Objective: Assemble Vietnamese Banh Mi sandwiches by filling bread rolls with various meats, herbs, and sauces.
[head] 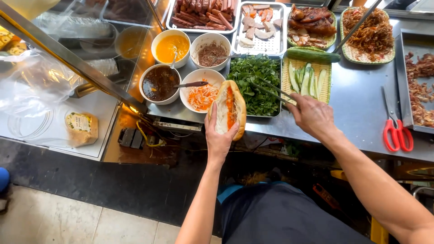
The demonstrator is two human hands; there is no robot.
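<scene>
Left hand [220, 138] wraps around a crusty split baguette [230, 110] stuffed with shredded pickles, just in front of the steel tray of leafy herbs [256, 83]. Right hand [312, 115] pinches thin metal tongs [271, 91] reaching into those herbs, beside the woven basket of cucumber strips [307, 80].

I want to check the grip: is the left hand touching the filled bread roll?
Touching. The head view shows the left hand wrapped around the lower end of the bread roll, with the thumb and fingers pressed against its crust.

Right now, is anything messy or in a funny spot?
Mostly tidy. One whole cucumber lies across the far edge of the woven tray of cucumber slices, overhanging it. Red-handled scissors lie loose on the steel counter.
</scene>
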